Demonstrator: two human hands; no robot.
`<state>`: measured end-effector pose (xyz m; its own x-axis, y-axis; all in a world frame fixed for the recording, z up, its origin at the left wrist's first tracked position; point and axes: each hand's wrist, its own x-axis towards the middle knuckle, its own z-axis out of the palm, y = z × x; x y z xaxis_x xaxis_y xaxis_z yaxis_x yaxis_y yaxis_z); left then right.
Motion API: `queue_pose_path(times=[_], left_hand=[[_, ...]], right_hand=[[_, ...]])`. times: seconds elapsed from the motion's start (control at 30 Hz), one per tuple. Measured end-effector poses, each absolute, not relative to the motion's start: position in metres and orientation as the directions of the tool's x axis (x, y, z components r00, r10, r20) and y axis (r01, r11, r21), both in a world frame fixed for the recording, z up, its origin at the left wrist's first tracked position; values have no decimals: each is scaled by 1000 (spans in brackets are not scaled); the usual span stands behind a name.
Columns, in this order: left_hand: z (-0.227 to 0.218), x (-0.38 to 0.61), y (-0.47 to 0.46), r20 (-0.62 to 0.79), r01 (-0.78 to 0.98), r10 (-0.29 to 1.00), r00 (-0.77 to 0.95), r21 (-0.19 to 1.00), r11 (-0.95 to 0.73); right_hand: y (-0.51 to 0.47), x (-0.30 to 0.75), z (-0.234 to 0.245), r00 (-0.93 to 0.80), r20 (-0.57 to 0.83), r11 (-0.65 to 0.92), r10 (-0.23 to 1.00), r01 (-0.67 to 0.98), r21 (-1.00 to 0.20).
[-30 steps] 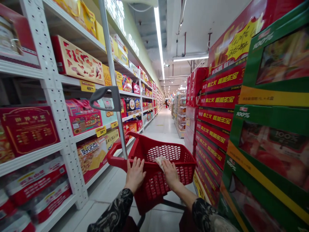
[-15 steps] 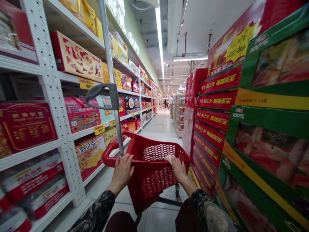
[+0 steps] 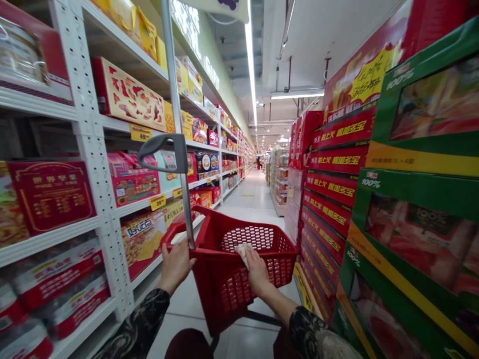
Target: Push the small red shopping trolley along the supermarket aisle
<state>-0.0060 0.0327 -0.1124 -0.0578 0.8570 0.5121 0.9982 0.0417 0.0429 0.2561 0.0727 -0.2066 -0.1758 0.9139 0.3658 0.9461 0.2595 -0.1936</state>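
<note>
Fingers of our left hand curl over the near rim of the red wheeled basket, beside its grey pull handle; our right hand presses a crumpled tissue on that rim, fingers together, steadying the basket between shelves and stacked cartons.

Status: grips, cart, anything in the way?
Left grip shut on red cart rim beside pole. Right grip pins white tissue to near rim. Stacked red cases tight on right, shelves left.
</note>
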Motion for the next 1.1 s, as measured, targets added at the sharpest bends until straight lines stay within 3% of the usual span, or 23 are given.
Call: queue_pose_path(times=[0.2,0.47,0.67,0.83,1.1], left_hand=[[-107,5,25,509,998,859,-52,-2,62],[-109,39,26,567,999,822,-50,26,43],[-112,70,22,607,1000,795,10,-10,-5],[-97,76,20,492,992,863,111,-7,-124],[-79,46,15,425,982,892,157,30,-188]], right_hand=[[64,241,-197,-189,294,266,937,932,-247],[73,246,-182,-127,269,212,955,926,-313],[57,212,-154,-238,407,404,882,826,-394],[54,203,-145,-314,562,586,765,700,-407],[67,224,-159,-216,621,575,753,675,-463]])
